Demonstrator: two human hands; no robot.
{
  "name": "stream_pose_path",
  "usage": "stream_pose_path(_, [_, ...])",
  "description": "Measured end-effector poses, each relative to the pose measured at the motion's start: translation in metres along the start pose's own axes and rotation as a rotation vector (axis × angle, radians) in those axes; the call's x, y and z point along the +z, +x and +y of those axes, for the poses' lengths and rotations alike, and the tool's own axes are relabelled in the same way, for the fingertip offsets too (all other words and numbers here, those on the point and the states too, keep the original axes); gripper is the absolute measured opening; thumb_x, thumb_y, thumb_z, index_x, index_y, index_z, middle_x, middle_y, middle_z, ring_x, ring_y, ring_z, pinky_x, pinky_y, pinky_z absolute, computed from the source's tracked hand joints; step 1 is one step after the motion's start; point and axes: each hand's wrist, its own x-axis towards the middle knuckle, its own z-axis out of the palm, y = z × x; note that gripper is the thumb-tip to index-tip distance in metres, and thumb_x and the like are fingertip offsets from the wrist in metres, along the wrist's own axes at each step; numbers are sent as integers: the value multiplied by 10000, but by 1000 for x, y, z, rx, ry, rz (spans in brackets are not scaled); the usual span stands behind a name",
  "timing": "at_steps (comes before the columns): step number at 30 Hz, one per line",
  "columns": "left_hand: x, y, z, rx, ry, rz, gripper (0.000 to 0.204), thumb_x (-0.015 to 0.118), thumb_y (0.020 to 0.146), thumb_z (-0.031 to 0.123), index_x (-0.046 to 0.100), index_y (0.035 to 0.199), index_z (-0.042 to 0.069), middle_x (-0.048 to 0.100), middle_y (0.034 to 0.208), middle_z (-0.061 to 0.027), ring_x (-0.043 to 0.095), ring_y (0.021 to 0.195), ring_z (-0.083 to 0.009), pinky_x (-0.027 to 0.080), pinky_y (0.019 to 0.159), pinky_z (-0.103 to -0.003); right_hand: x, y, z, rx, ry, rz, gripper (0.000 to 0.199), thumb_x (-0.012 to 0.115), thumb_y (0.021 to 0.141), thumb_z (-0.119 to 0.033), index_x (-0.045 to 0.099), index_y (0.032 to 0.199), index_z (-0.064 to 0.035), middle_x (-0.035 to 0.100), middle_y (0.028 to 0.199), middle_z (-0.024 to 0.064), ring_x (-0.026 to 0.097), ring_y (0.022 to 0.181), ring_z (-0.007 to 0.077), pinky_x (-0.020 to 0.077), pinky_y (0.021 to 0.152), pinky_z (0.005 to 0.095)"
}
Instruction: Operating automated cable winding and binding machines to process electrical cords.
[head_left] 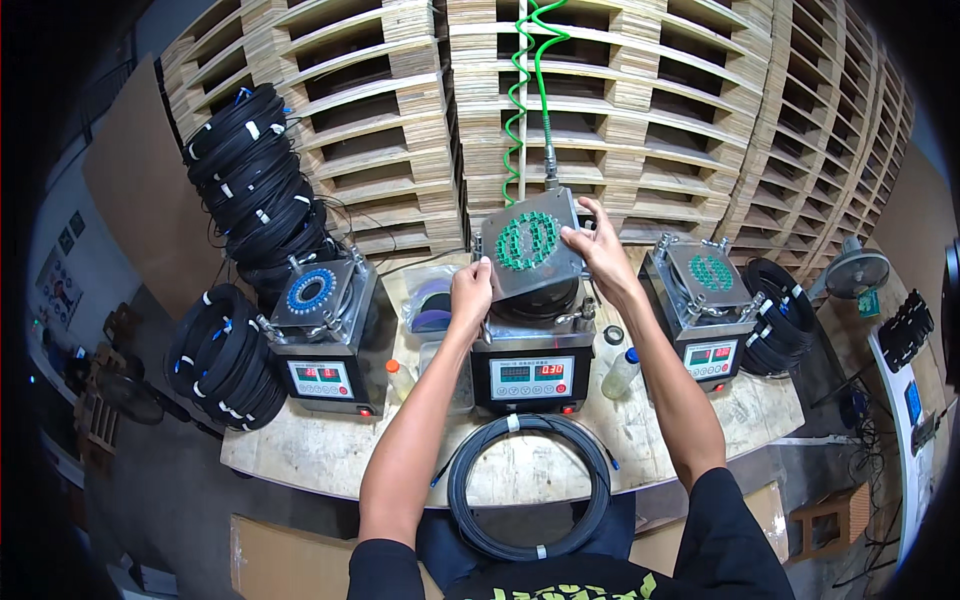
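A square metal fixture plate [563,272] with a ring of green connector holders [527,241] is tilted up above the middle polishing machine [531,378]. My left hand [472,294] is closed on the plate's lower left edge, thumb uppermost. With its thumb on the plate's face, my right hand [603,254] grips the right side; its other fingers are partly hidden behind. Black cable hangs below the plate, over the machine. A coil of black cable [461,480] with white ties and blue tips lies at the table's front edge, partly over my lap.
Similar machines stand at left [318,350] and right [702,340], each with a plate on top. Bottles with orange [399,380] and blue [621,375] caps flank the middle one. Cable coils [250,180] are stacked at far left. Wooden pallets [600,90] rise behind; a green spiral hose [515,110] hangs down.
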Motion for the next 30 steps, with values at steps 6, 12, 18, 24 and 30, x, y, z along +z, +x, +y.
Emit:
stream_pose_path(6, [10,-7,-3,21,-300,115,359,562,1012,255,658,1166,-55,665,888,1,528,761,-76,446,714,-258,-23,-2,31,64,18,-184,555,640,940,-59,406,1436,25,698,1037,125,655,879,127,531,784,259])
stream_pose_path(12, [13,-10,-4,40,-77,163,327,564,1001,222,681,1106,-65,676,857,-30,539,741,-79,453,674,-282,-41,-18,46,59,-429,-74,582,738,867,-189,539,1384,-13,599,756,-4,468,633,58,407,579,239])
stream_pose_path(18, [10,0,-12,-23,104,157,321,595,945,212,689,1084,-62,700,845,-133,628,744,-205,487,714,-349,-48,-5,65,83,-354,-113,609,737,873,-187,506,1392,32,700,948,82,596,805,86,491,723,247])
stream_pose_path(24, [7,3,-17,-163,147,117,385,591,884,171,636,1229,7,699,996,-232,682,928,-331,502,860,-391,-54,-5,75,177,-427,-149,713,791,832,-231,474,1407,46,693,1119,172,637,1040,202,482,926,314])
stream_pose_path(30, [4,-6,3,-245,130,52,735,526,840,76,236,1514,79,330,1442,-340,383,1341,-450,332,1112,-435,-50,-16,77,79,-481,40,945,867,742,-259,342,1484,-2,536,1374,245,514,1276,272,411,1050,337])
